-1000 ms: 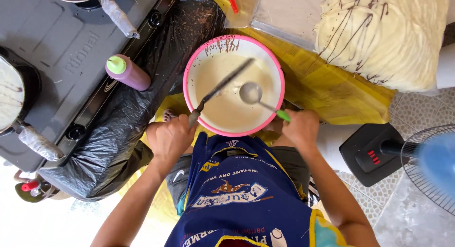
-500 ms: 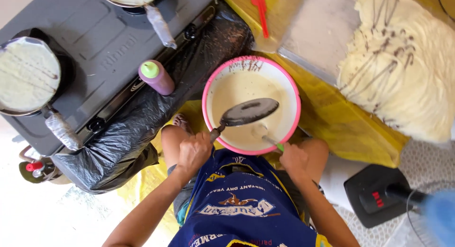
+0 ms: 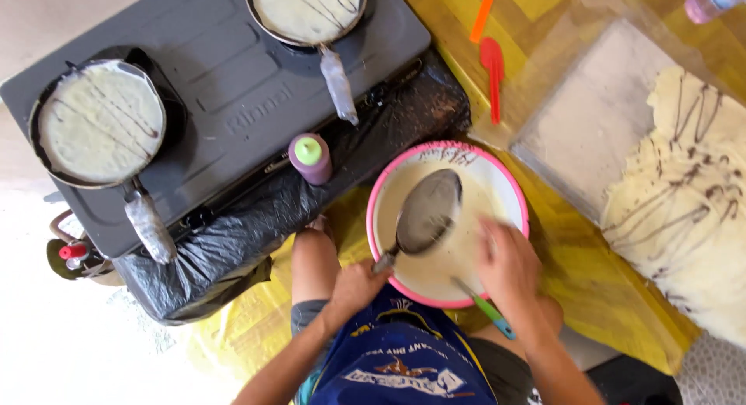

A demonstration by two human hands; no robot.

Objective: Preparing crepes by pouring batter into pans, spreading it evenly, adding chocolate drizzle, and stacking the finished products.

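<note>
Small dark frying pan (image 3: 429, 211) held over the pink-rimmed bowl (image 3: 509, 189) of pale batter. Pan looks round, shallow, grey-black inside, tilted so its face shows toward the camera. Its long axis runs from the handle at lower left up to the pan's far edge at upper right; handle end points back toward the person, pan end points toward the stove side of the bowl.

Left hand (image 3: 356, 284) closed in a fist round the pan's handle, just at the bowl's near rim. Right hand (image 3: 507, 259) curled over the bowl's right side, fingers closed round a utensil with a green and blue handle (image 3: 488, 308) that sticks out below the hand toward the person; its working end is hidden by the hand, can't tell its shape.

Bowl sits on a yellow sheet (image 3: 575, 249), between the person's knees and the grey two-burner stove (image 3: 233, 86). Stove carries two more pans: left pan (image 3: 99, 121) and top pan (image 3: 307, 8), both filled with pale crepe streaked with dark lines. Purple squeeze bottle with green cap (image 3: 311, 158) stands near the stove's front edge, just beside the bowl. Black plastic bag (image 3: 233, 242) under the stove. Red spatula (image 3: 493, 75) lies on the sheet beyond the bowl. Stack of streaked crepes (image 3: 684, 195) at far right.
</note>
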